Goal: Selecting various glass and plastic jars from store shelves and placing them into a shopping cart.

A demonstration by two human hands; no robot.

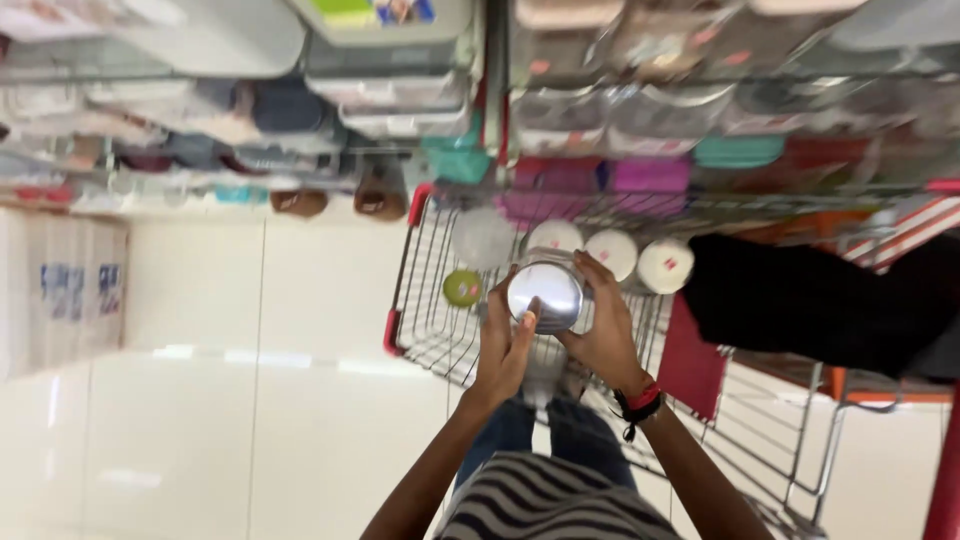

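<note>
A big wire cart stands by the shelves. Over the cart, the left hand and right hand each wrap a tight grip around a shiny round jar, which sits between both palms.

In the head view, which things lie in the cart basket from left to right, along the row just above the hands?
Green ball → clear round lid → first white roll → second white roll → third white roll → black bag.
</note>
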